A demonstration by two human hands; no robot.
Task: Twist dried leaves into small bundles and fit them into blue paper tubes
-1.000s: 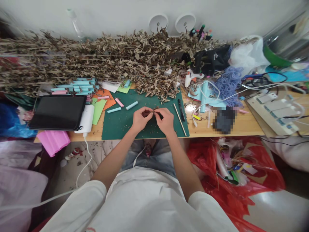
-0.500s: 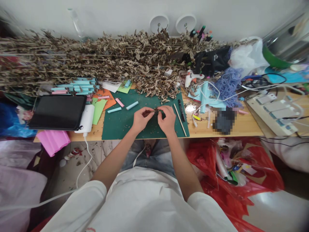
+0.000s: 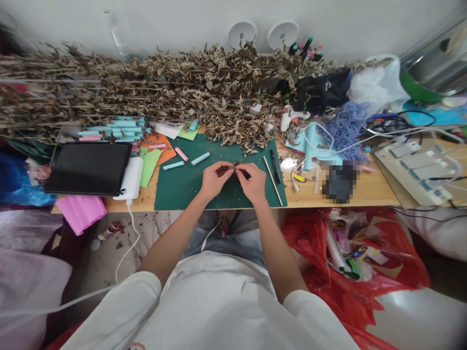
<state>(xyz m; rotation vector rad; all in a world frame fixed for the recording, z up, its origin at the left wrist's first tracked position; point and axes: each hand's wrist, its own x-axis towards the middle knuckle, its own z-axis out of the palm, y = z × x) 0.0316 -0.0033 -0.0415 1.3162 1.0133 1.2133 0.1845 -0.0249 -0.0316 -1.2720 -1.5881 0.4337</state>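
Over the green cutting mat [image 3: 178, 189], my left hand [image 3: 214, 180] and my right hand [image 3: 253, 182] meet fingertip to fingertip. Both pinch a small brown dried leaf [image 3: 235, 166], partly hidden by the fingers. Leaf crumbs are scattered on the mat around them. Beyond the hands lies a heap of dried leaves [image 3: 241, 129]. Blue paper tubes [image 3: 200, 159] and a pink one [image 3: 181, 154] rest left of my left hand. To the right of my right hand lie a thin wooden stick [image 3: 273, 181] and a black pen [image 3: 275, 166].
Dried leafy stalks [image 3: 146, 82] span the back of the table. On the left are a black tablet [image 3: 87, 168], a white power bank [image 3: 131, 180] and stacked paper tubes [image 3: 124, 130]. Rightward are a glue gun [image 3: 292, 116], purple yarn [image 3: 346, 129], cables and a power strip [image 3: 412, 170].
My right hand's fingers have closed in toward my left fingertips at the leaf. The left hand stays almost in place, and the camera view has shifted very slightly.
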